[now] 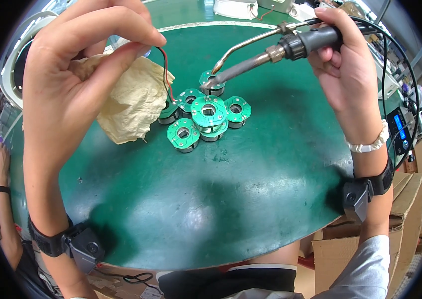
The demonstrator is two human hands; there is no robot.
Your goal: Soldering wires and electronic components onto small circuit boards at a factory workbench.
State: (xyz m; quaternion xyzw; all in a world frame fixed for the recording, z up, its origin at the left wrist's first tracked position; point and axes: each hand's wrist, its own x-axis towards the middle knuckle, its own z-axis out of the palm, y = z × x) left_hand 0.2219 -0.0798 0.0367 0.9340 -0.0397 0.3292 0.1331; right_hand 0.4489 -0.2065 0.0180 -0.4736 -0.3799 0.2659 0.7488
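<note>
Grip on wire (pixel 165 70), held end hidden

The right hand (pixel 346 65) is gripping a soldering iron (pixel 290 47), its tip touching a green round circuit part (pixel 212 82) just below and left of the hand. The left hand (pixel 79 65) is pinching thin red and black wires (pixel 166 70) that are running down to the cluster of green parts (pixel 206 117), with a crumpled yellow cloth (pixel 133 102) lying just beneath its fingers on the green table (pixel 231 199).
</note>
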